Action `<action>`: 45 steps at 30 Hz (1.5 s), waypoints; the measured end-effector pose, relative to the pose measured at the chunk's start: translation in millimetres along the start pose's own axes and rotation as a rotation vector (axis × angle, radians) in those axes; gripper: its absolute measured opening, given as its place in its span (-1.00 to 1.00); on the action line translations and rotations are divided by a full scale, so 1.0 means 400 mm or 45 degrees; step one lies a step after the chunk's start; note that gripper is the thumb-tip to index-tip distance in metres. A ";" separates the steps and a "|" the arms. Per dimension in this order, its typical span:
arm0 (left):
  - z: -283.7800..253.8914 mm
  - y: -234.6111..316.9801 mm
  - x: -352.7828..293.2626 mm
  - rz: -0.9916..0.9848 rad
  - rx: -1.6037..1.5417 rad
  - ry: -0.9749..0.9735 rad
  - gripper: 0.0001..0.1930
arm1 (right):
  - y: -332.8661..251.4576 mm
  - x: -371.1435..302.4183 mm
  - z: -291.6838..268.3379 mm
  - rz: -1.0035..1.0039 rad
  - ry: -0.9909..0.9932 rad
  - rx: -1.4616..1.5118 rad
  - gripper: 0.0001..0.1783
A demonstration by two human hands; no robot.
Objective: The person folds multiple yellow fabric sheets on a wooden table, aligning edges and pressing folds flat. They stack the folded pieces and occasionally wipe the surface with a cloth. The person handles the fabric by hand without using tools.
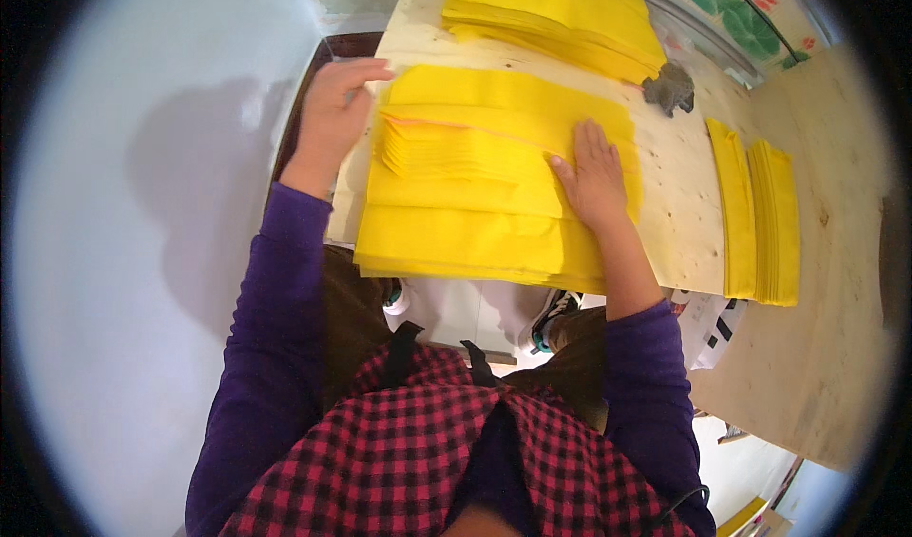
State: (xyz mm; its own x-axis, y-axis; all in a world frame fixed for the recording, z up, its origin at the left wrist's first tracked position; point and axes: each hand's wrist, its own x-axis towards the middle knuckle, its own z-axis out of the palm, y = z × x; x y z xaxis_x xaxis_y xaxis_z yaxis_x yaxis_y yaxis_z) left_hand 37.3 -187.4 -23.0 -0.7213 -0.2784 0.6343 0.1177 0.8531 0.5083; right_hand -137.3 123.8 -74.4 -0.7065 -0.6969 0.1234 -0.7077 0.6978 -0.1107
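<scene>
A pile of yellow fabric sheets (446, 244) lies on a pale wooden board in front of me, its near edge hanging at the board's front. On top sits a narrower folded stack of the same yellow fabric (446, 152), its layers fanned at the left end and an orange line running along its far side. My right hand (597, 178) rests flat, palm down, on the right part of the fabric. Just off the pile's far left corner is my left hand (334, 109), thumb and fingers apart, with nothing visible in it.
Another yellow fabric stack (556, 19) lies at the board's far side. A dark grey crumpled lump (671, 89) is beside it. Two narrow folded yellow bundles (755, 219) lie at the right. A pale wall (142, 280) rises close on the left; a wooden panel (836, 252) stands right.
</scene>
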 end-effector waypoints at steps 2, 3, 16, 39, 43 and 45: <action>0.048 0.078 -0.008 -0.100 -0.191 -0.195 -0.71 | 0.003 0.002 0.004 -0.007 0.008 -0.004 -0.14; 0.093 0.126 -0.020 -0.111 -0.358 -0.255 -0.69 | 0.004 0.001 0.006 -0.015 0.018 -0.009 -0.14; 0.244 0.180 -0.096 -0.523 0.604 -0.594 -0.33 | 0.008 -0.001 0.011 -0.012 0.012 0.011 -0.10; 0.234 0.172 -0.127 -0.377 0.802 -0.419 -0.44 | -0.293 0.084 -0.010 -0.016 -0.166 0.159 -0.09; 0.232 0.175 -0.131 -0.337 0.757 -0.335 -0.45 | -0.247 0.067 -0.001 0.015 -0.070 0.161 -0.09; 0.235 0.175 -0.131 -0.332 0.740 -0.306 -0.43 | -0.234 0.061 -0.002 0.062 -0.094 0.124 -0.08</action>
State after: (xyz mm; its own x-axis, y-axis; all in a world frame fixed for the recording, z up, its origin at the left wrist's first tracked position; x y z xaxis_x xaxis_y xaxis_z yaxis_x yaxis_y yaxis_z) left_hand 19.0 -71.7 -75.4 -0.8156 -0.4590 0.3522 -0.4185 0.8884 0.1888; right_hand -88.3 41.7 -60.2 -0.7360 -0.6756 0.0433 -0.6678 0.7141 -0.2101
